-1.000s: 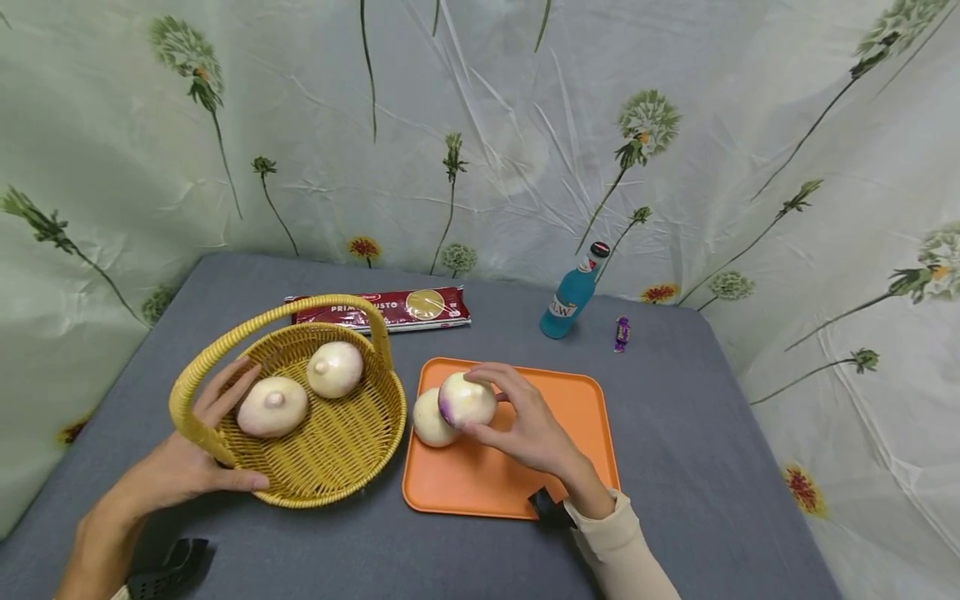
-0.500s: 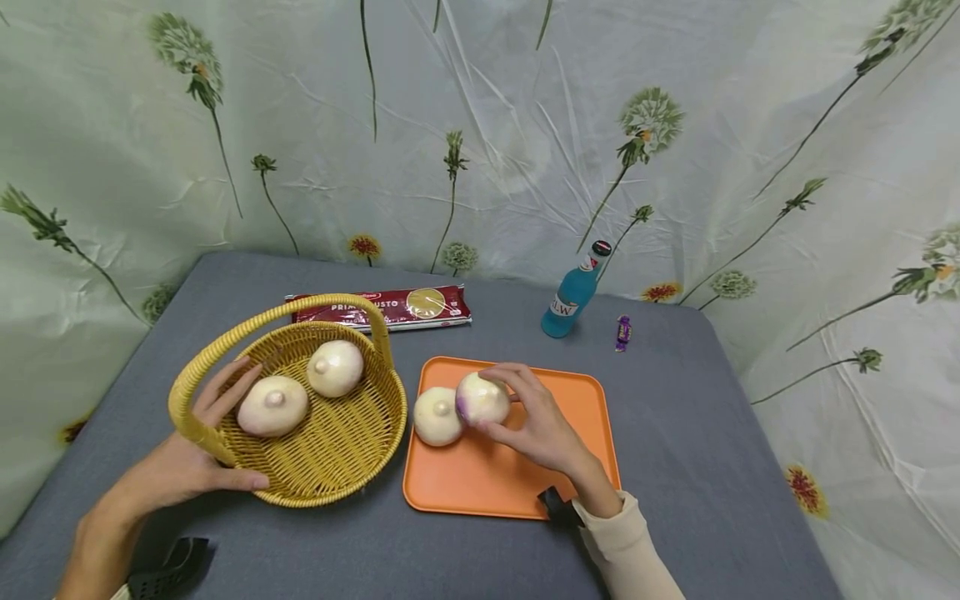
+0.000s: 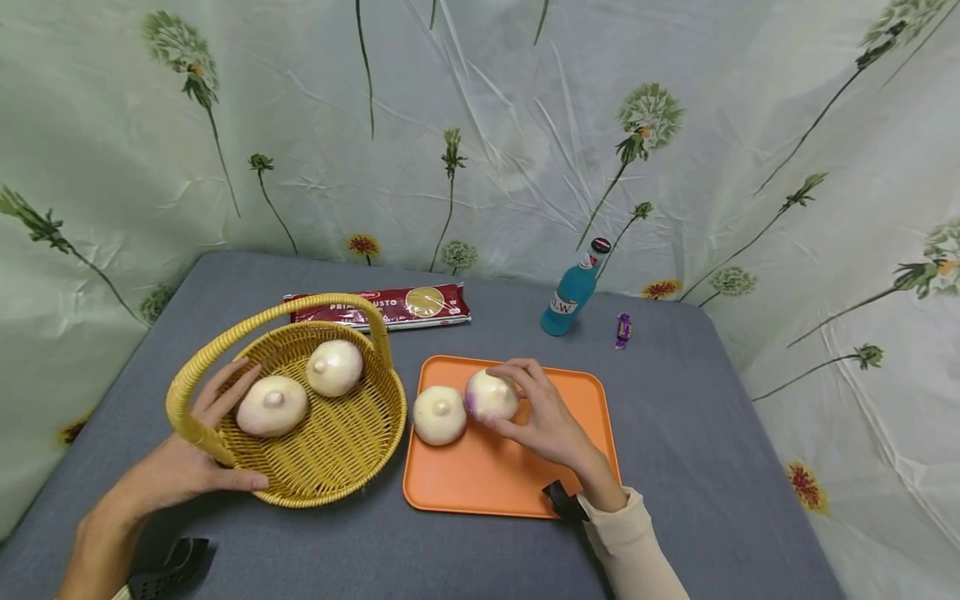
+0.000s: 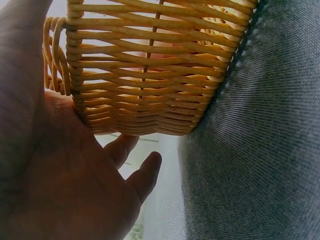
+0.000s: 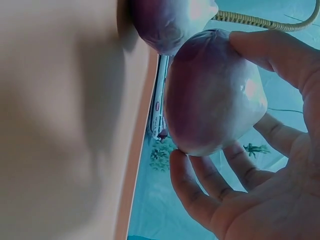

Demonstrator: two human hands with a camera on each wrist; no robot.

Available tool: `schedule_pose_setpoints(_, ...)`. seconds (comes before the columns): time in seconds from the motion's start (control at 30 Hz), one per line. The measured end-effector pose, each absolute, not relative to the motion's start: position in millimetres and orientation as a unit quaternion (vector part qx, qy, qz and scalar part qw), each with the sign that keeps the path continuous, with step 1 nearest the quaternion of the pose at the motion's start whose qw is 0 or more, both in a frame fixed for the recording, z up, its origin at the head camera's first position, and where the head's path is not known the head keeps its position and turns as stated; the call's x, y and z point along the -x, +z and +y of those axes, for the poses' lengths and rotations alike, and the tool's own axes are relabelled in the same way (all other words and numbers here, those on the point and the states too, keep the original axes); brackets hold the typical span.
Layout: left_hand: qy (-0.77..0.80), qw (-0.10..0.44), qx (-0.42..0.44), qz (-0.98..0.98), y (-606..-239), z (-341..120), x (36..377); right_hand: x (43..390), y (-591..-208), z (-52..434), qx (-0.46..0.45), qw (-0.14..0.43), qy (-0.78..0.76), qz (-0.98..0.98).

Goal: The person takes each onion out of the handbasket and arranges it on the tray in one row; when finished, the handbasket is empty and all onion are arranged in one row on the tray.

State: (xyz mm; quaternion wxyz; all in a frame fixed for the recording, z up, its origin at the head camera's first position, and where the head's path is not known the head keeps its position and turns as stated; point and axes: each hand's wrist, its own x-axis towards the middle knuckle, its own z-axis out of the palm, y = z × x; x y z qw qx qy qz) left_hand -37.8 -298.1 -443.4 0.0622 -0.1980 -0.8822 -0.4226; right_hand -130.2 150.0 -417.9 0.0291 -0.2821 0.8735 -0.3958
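Note:
My right hand (image 3: pixel 536 412) grips a white turnip with a purple patch (image 3: pixel 491 395) (image 5: pixel 212 95), which sits on the orange tray (image 3: pixel 525 479). A second white turnip (image 3: pixel 439 414) lies on the tray just to its left, touching it. My left hand (image 3: pixel 176 462) holds the near rim of the yellow wicker basket (image 3: pixel 337 467) (image 4: pixel 145 70), thumb along the outside and fingers inside. Two more white turnips (image 3: pixel 272 405) (image 3: pixel 334 367) lie in the basket.
A red spaghetti packet (image 3: pixel 382 307) lies behind the basket. A blue bottle (image 3: pixel 572 292) stands at the back, with a small purple candy (image 3: pixel 622 330) to its right. The grey table (image 3: pixel 697 450) is backed by a floral cloth.
My right hand has moved the purple-patched turnip to the right and lowered it onto the tray beside the other turnip. The left hand and basket have stayed still.

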Motion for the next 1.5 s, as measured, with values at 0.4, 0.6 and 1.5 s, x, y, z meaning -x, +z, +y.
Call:
schedule_pose_setpoints(0.4,-0.413,0.065,0.195,-0.887,-443.9,-297.5,36.8,128.9,-419.5,151.5,0.279,0.052,-0.382,0.879)
schedule_pose_setpoints(0.6,-0.410,0.065,0.192,-0.889,-443.6,-297.2,36.4,129.5,-421.5,151.0,0.285,0.060,-0.373,0.881)
schedule_pose_setpoints(1.5,-0.406,0.071,0.199,-0.889,-444.5,-298.3,37.0,129.0,-423.9,151.7,0.278,0.086,-0.348,0.891)
